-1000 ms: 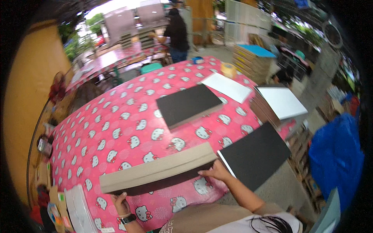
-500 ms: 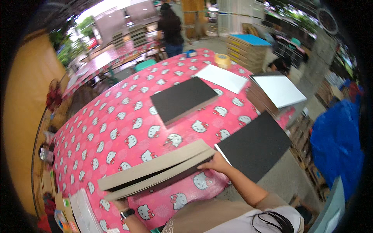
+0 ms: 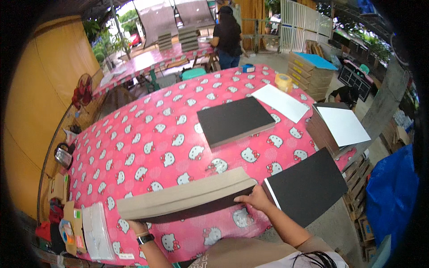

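Both my hands hold a stack of black-faced boards (image 3: 192, 207) near the table's front edge. Its long grey-brown edges face up and its black face is turned toward me. At the right end, my right hand (image 3: 258, 199) is closed, with the thumb against the black face. My left hand (image 3: 137, 228) grips the lower left end, its fingers partly hidden beneath. Beyond the held stack lies another black board stack (image 3: 237, 119). To the right of my right hand is a larger black-topped stack (image 3: 306, 185) with a white edge.
White sheets (image 3: 280, 102) lie farther back, near tape rolls (image 3: 283, 83). A brown stack topped with white (image 3: 344, 126) stands at the right. Clear plastic sleeves (image 3: 97, 232) lie front left. A person (image 3: 228, 40) stands at the far table; a blue tarp (image 3: 391, 196) is right.
The gap between the two parts of the held stack has closed, and more of its black face shows. My view has shifted left, and both hands keep their grip.
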`<state>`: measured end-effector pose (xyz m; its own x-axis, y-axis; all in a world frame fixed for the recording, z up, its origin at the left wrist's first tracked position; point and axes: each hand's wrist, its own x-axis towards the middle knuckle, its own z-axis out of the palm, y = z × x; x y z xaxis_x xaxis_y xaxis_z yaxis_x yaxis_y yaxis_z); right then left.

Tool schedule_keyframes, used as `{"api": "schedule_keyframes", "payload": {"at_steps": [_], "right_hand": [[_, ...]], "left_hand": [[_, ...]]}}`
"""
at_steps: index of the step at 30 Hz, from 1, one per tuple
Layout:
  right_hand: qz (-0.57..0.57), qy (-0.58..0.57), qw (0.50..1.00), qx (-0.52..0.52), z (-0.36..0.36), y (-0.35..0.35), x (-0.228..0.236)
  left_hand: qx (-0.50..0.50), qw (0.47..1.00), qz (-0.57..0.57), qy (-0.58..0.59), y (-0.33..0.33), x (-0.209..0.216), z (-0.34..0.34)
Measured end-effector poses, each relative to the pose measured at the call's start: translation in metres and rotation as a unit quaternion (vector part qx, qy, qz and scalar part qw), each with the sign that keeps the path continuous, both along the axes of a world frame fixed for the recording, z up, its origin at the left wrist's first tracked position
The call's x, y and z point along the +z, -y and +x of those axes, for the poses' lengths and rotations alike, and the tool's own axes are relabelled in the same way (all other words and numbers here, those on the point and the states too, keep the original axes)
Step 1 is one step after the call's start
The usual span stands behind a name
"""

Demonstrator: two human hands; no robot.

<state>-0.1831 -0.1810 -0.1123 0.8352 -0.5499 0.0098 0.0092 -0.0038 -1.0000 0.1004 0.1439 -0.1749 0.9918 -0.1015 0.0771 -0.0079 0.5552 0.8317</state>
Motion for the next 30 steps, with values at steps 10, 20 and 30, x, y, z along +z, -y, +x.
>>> {"api": "schedule_keyframes", "payload": {"at_steps": [10,20,30], "right_hand": [[0.029,0.034,0.998,0.046,-0.002,0.034,-0.008],[0.042,0.036,0.998,0.037,0.010,0.031,-0.007],[-0.275,0.153,0.941,-0.128,-0.008,0.015,0.028]], "left_hand": [[0.114,0.986,0.094,0.070,0.022,0.031,-0.013],[-0.091,0.576,0.651,0.486,0.154,0.170,-0.079],[-0.087,0.618,0.631,0.461,0.147,0.168,-0.090]]}}
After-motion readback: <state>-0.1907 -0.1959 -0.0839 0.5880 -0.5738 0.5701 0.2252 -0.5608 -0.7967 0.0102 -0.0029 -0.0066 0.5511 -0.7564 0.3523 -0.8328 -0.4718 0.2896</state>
